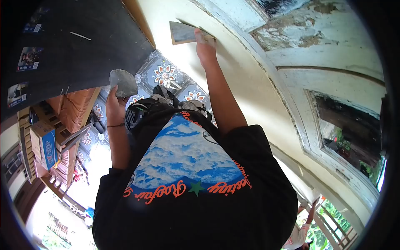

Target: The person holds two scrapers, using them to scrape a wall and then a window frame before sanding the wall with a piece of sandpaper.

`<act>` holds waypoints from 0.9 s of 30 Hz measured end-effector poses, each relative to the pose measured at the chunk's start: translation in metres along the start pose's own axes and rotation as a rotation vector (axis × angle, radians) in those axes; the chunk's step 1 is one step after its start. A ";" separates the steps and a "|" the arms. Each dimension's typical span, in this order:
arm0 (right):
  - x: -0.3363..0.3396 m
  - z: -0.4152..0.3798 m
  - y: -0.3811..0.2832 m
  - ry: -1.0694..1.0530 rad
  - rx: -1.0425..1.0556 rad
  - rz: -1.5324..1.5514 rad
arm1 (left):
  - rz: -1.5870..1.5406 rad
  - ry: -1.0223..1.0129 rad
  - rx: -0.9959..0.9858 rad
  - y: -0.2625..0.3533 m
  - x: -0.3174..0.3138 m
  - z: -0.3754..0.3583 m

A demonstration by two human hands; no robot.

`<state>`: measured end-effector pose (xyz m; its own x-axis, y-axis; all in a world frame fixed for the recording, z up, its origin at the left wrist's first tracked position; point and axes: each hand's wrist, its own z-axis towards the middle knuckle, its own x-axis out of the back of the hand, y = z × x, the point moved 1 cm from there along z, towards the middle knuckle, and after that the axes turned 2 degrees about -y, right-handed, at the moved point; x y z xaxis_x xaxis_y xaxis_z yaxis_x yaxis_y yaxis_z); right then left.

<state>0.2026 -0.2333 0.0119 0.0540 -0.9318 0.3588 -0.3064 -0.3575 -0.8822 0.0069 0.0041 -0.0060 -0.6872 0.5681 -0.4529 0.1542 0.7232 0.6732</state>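
My right hand (205,46) is stretched out to the cream wall (243,81), its fingers closed on a wide, flat grey scraper (182,33). The scraper's blade lies close over the wall surface and casts a shadow there. Lower and to the left, my left hand (114,107) holds up a grey, rounded piece with a rough, smeared face (123,82). Its thumb rests on the near edge, while the other fingers are partly hidden behind it. What this piece is made of I cannot tell.
A dark board (83,46) with small pictures stands at left. Patterned floor tiles (164,74) show past my feet. A blue and brown box (43,143) sits on wooden furniture. Right of the wall is a weathered window frame (291,96). Another person's raised arm (311,212) appears lower right.
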 end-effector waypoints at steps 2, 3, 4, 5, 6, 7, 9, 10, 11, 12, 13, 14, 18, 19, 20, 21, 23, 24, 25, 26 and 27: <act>0.020 -0.013 0.004 0.017 0.085 -0.178 | -0.006 -0.028 0.036 -0.012 -0.007 -0.001; -0.010 -0.006 0.007 0.006 0.112 -0.031 | 0.100 -0.035 -0.071 0.033 -0.006 0.010; 0.011 -0.007 0.034 0.041 0.145 0.035 | 0.088 -0.061 -0.041 0.017 -0.013 0.013; 0.035 -0.011 0.061 0.075 0.174 0.104 | 0.083 -0.083 -0.009 0.002 -0.020 0.013; 0.071 -0.029 0.078 0.069 0.324 0.053 | 0.072 -0.097 0.034 -0.016 -0.031 0.009; 0.101 -0.045 0.094 0.059 0.480 0.022 | 0.104 -0.097 0.050 -0.022 -0.042 0.007; 0.163 -0.062 0.163 0.237 0.808 -0.487 | 0.154 -0.114 0.082 -0.038 -0.061 0.004; 0.201 -0.080 0.160 0.102 0.415 -0.460 | 0.184 -0.143 0.107 -0.047 -0.070 0.004; 0.238 -0.105 0.155 -0.028 0.023 -0.412 | 0.213 -0.173 0.132 -0.059 -0.078 0.003; 0.270 -0.126 0.168 -0.008 0.159 -0.433 | 0.235 -0.211 0.159 -0.070 -0.086 0.003; 0.303 -0.146 0.182 0.011 0.292 -0.462 | 0.243 -0.231 0.183 -0.082 -0.094 0.001; 0.336 -0.164 0.202 0.002 0.088 -0.503 | 0.270 -0.249 0.204 -0.092 -0.102 0.000; 0.445 -0.233 0.255 0.127 -0.348 -0.763 | 0.321 -0.302 0.261 -0.127 -0.143 -0.020; 0.468 -0.251 0.276 0.239 -0.314 -0.814 | 0.324 -0.308 0.267 -0.134 -0.147 -0.023; 0.512 -0.271 0.333 0.259 -0.320 -0.888 | 0.304 -0.342 0.263 -0.138 -0.150 -0.025; 0.519 -0.277 0.335 0.275 -0.324 -0.962 | 0.284 -0.372 0.255 -0.141 -0.151 -0.026; 0.516 -0.286 0.345 0.373 -0.413 -0.837 | 0.292 -0.350 0.260 -0.142 -0.146 -0.028; 0.507 -0.286 0.336 0.468 -0.501 -0.711 | 0.298 -0.329 0.267 -0.141 -0.143 -0.029; 0.503 -0.284 0.349 0.160 -0.242 -1.173 | 0.297 -0.323 0.264 -0.140 -0.138 -0.028; 0.494 -0.275 0.368 0.098 -0.287 -1.185 | 0.296 -0.315 0.272 -0.136 -0.133 -0.027; 0.474 -0.260 0.373 0.033 -0.325 -1.195 | 0.294 -0.303 0.273 -0.131 -0.126 -0.025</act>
<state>-0.1330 -0.7923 -0.0677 0.4388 -0.0282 0.8981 -0.3031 -0.9456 0.1184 0.0555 -0.1720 -0.0224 -0.3562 0.8224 -0.4437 0.5185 0.5690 0.6383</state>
